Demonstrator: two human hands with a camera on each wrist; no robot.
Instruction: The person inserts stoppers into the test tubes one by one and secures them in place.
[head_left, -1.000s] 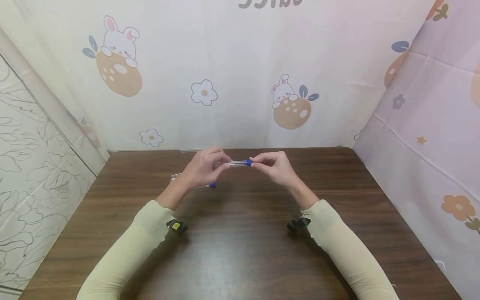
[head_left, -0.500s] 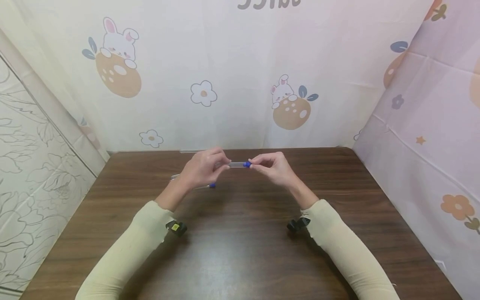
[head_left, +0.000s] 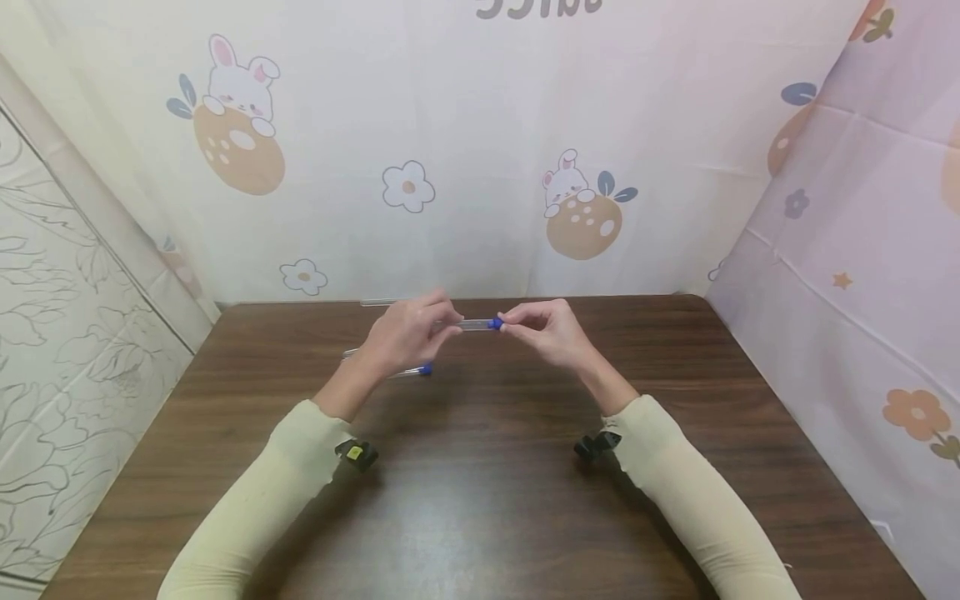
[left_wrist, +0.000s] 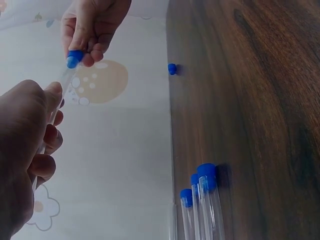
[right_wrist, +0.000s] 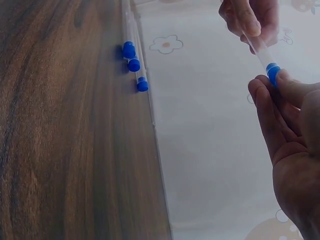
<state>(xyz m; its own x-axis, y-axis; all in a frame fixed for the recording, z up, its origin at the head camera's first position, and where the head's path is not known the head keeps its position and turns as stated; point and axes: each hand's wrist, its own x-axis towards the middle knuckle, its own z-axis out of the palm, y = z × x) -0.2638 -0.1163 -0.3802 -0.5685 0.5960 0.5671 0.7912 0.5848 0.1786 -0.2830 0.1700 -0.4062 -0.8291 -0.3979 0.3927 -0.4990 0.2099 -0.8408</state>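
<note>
My left hand (head_left: 408,337) grips a clear test tube (head_left: 474,325) by its body, fingers curled round it. The tube lies roughly level above the table, its mouth end toward the right. At that end is a blue stopper (head_left: 495,323), which my right hand (head_left: 553,335) pinches between thumb and fingers. In the left wrist view the stopper (left_wrist: 74,57) sits at the tube's mouth, its narrower part toward the tube; how deep it is seated I cannot tell. My left hand hides the tube's other end in the head view.
Several capped tubes (left_wrist: 211,210) lie side by side on the dark wood table (head_left: 480,500), partly behind my left hand in the head view. Another clear tube (head_left: 381,302) lies along the back edge by the curtain. A loose blue stopper (left_wrist: 172,69) rests near that edge.
Both hands keep their hold on the tube and stopper. They dip slightly, then rise a little. The things on the table have not moved.
</note>
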